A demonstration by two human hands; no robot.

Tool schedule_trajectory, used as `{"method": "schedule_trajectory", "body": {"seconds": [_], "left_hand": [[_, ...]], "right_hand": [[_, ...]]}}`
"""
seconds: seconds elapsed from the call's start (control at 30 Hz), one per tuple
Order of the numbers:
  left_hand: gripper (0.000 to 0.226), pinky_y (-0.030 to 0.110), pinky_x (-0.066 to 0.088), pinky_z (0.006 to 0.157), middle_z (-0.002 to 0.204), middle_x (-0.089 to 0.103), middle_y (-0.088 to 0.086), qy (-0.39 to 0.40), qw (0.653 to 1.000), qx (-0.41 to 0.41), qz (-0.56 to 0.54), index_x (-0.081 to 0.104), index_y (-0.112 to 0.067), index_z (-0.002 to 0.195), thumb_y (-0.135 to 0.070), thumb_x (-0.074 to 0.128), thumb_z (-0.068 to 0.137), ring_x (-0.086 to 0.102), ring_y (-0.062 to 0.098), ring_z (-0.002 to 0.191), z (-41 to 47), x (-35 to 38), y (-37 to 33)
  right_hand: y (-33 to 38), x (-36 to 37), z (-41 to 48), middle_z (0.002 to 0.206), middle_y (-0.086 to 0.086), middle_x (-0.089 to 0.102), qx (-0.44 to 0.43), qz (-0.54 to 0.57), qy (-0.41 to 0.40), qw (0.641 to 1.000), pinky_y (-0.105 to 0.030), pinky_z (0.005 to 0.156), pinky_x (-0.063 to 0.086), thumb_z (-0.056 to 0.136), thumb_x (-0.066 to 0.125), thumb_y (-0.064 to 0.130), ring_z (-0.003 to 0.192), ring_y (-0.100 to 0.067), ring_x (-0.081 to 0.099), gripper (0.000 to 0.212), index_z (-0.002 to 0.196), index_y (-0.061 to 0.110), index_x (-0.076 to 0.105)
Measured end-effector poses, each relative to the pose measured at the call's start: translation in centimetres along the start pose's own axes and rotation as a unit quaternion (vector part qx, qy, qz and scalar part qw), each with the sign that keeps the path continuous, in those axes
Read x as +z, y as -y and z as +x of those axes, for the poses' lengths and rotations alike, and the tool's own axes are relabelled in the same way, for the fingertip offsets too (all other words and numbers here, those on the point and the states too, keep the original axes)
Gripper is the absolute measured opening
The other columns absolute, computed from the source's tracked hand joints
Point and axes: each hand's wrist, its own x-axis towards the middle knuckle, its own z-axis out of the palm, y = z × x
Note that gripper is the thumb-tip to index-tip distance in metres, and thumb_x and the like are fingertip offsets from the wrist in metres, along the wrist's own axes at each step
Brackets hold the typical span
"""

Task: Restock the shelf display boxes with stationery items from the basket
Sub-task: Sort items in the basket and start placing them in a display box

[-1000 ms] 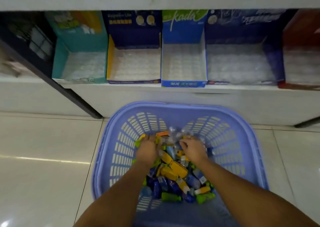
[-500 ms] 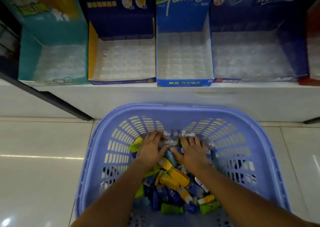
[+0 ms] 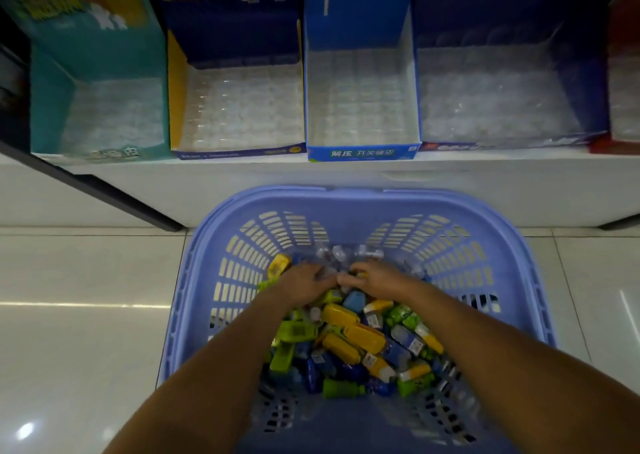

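Note:
A lilac plastic basket (image 3: 214, 280) stands on the floor below the shelf. It holds a heap of small stationery items (image 3: 360, 342) in yellow, green and blue, plus clear ones at the far side. My left hand (image 3: 304, 285) and my right hand (image 3: 375, 280) are side by side in the far part of the heap, fingers curled into the items and touching each other. What each hand grips is hidden under the fingers. On the shelf above stand display boxes with bare clear trays: teal (image 3: 100, 114), navy-and-yellow (image 3: 239, 107), light blue (image 3: 362, 103), dark blue (image 3: 502, 100).
A red box (image 3: 623, 100) is cut off at the right edge. The white shelf front (image 3: 311, 176) runs just behind the basket. A dark diagonal frame bar (image 3: 86, 183) crosses the left side. Glossy floor tiles (image 3: 86, 315) lie on both sides of the basket.
The view has moved closer to the shelf and basket. Both hands went from spread flat on the heap to curled together at its far side.

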Motion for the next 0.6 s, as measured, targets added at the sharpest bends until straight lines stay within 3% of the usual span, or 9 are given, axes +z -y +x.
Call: {"method": "schedule_trajectory", "body": {"seconds": [0.07,0.17,0.27,0.37,0.43,0.5,0.53,0.6], "left_hand": [[0.048,0.033,0.037,0.068,0.084,0.057,0.012,0.03,0.999,0.021,0.024,0.057,-0.012,0.094,-0.058,0.047,0.09,0.053,0.023,0.077,-1.9,0.5,-0.1],[0.032,0.034,0.041,0.073,0.095,0.062,0.013,0.049,0.992,0.073,0.09,0.062,-0.013,0.098,-0.044,0.059,0.09,0.06,0.027,0.089,-4.3,2.0,0.1],[0.031,0.034,0.044,0.078,0.102,0.064,0.011,0.034,0.986,0.076,0.145,0.062,-0.017,0.105,-0.043,0.06,0.089,0.06,0.027,0.096,-5.5,3.1,0.0],[0.036,0.032,0.042,0.061,0.076,0.056,0.003,-0.016,0.996,0.036,0.074,0.054,-0.022,0.087,-0.058,0.057,0.085,0.055,0.02,0.074,-5.6,2.0,-0.7],[0.039,0.027,0.031,0.049,0.061,0.043,-0.007,-0.107,0.992,0.021,0.058,0.043,-0.022,0.084,-0.06,0.052,0.087,0.049,0.014,0.061,-4.6,0.6,-1.4],[0.04,0.03,0.031,0.053,0.061,0.046,-0.006,-0.17,0.984,0.012,0.045,0.041,-0.019,0.082,-0.058,0.045,0.091,0.056,0.022,0.065,-3.1,-0.6,-2.4],[0.039,0.031,0.035,0.057,0.066,0.054,0.0,-0.175,0.984,0.008,0.027,0.043,-0.017,0.083,-0.055,0.044,0.093,0.06,0.028,0.074,-2.2,-0.9,-2.9],[0.037,0.038,0.044,0.07,0.091,0.065,0.019,-0.143,0.989,-0.011,-0.044,0.051,-0.005,0.097,-0.042,0.051,0.094,0.062,0.037,0.092,-0.1,-1.0,-4.0]], "right_hand": [[0.8,0.2,-2.1,0.065,0.005,0.046,0.007,-0.027,0.015,1.0,-0.027,0.055,0.032,0.084,0.044,0.07,0.063,-0.011,0.048,0.046,0.067,0.028,0.053],[0.8,3.4,-6.0,0.071,0.004,0.05,-0.003,-0.062,0.016,0.998,-0.028,0.055,0.032,0.089,0.041,0.065,0.072,-0.018,0.054,0.044,0.082,0.024,0.057],[0.9,6.8,-8.9,0.123,-0.002,0.053,-0.004,-0.081,0.036,0.996,-0.03,0.078,0.04,0.094,0.038,0.056,0.11,-0.025,0.051,0.046,0.127,0.026,0.047],[1.2,7.3,-9.2,0.146,-0.007,0.035,0.039,-0.098,0.029,0.994,-0.042,0.105,0.035,0.092,0.028,0.065,0.131,-0.029,0.034,0.06,0.145,0.036,0.026],[1.3,6.5,-9.0,0.144,-0.007,0.034,0.06,-0.121,0.017,0.991,-0.049,0.108,0.028,0.091,0.023,0.069,0.135,-0.033,0.026,0.058,0.142,0.042,0.028],[1.0,5.2,-8.7,0.12,-0.002,0.047,0.051,-0.114,-0.019,0.992,-0.044,0.099,0.036,0.098,0.024,0.055,0.127,-0.034,0.034,0.045,0.131,0.033,0.046],[0.7,4.4,-8.2,0.108,0.0,0.049,0.055,-0.087,-0.068,0.992,-0.039,0.091,0.041,0.101,0.027,0.043,0.118,-0.034,0.043,0.038,0.124,0.023,0.051],[-0.2,2.3,-6.7,0.118,-0.007,0.049,0.109,-0.047,-0.199,0.973,-0.04,0.089,0.048,0.1,0.039,0.022,0.11,-0.034,0.052,0.03,0.126,0.012,0.051]]}}
